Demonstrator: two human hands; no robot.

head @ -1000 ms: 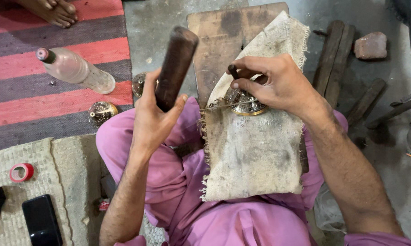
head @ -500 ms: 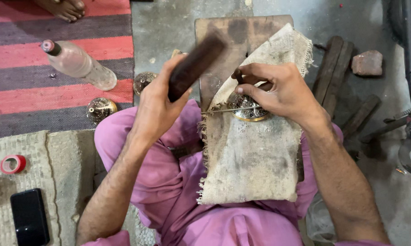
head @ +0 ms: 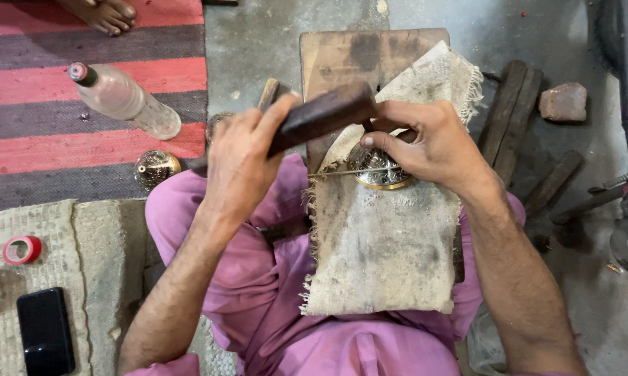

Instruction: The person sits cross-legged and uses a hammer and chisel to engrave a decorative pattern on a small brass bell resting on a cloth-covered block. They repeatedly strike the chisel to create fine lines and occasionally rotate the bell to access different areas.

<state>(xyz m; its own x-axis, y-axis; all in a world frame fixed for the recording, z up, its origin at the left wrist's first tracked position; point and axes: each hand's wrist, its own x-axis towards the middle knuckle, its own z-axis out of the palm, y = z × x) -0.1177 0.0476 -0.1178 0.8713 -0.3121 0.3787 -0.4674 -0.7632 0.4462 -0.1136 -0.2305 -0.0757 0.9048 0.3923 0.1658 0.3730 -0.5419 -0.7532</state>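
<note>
A dark wooden mallet [head: 321, 117] is gripped fast in the left hand [head: 241, 163], its head touching the right hand [head: 432, 146]. A thin metal tool [head: 352, 171] is pinched there against an ornate brass piece [head: 378, 170] resting on burlap cloth [head: 390, 244] beneath that grip. The piece's pattern looks largely worked; how much remains cannot be told.

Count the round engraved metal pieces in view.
3, possibly more hidden. One engraved brass-coloured round piece sits on the burlap cloth under the right hand; a second lies on the striped rug; a third peeks out behind the left hand.
</note>
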